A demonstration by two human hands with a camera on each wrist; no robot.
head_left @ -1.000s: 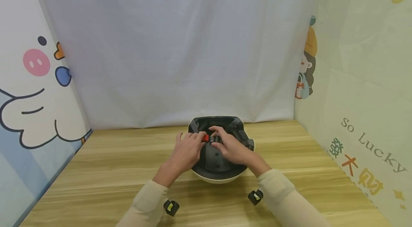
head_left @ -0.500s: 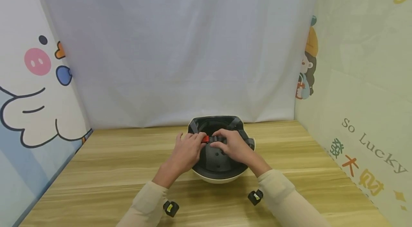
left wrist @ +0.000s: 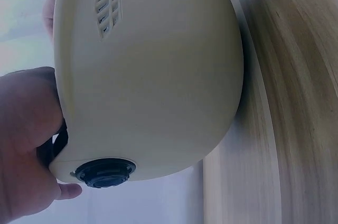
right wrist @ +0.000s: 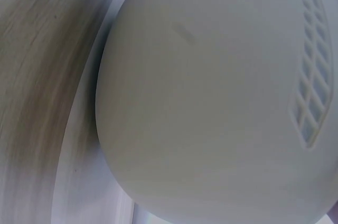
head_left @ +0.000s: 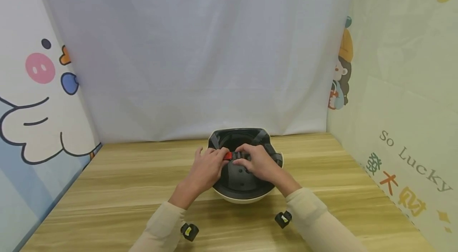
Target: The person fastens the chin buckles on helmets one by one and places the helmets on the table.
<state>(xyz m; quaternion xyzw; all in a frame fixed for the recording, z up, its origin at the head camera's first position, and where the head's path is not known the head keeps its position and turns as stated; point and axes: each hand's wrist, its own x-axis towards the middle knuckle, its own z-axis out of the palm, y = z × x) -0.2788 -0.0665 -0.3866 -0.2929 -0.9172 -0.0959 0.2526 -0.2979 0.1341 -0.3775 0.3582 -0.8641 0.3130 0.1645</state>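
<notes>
A cream helmet (head_left: 239, 200) lies upside down on the table, its black lining facing up. Over the opening, my left hand (head_left: 205, 168) pinches the red end (head_left: 228, 156) of the chin-strap buckle. From the other side my right hand (head_left: 264, 163) pinches the black part (head_left: 237, 156) of the buckle between thumb and fingers. Red and black parts meet in line; whether they are locked cannot be told. In the left wrist view my left hand (left wrist: 26, 139) is at the rim, beside a black round knob (left wrist: 105, 172). The right wrist view shows mostly the vented shell (right wrist: 211, 92).
The helmet rests on a wood-grain table (head_left: 136, 188). A small black device (head_left: 189, 231) sits by the left sleeve and another black device (head_left: 283, 219) by the right sleeve. A white curtain (head_left: 200, 53) hangs behind, with printed panels at both sides.
My right hand's raised fingers have come down onto the black buckle part and strap. My left hand stays on the red end, and the helmet has hardly moved.
</notes>
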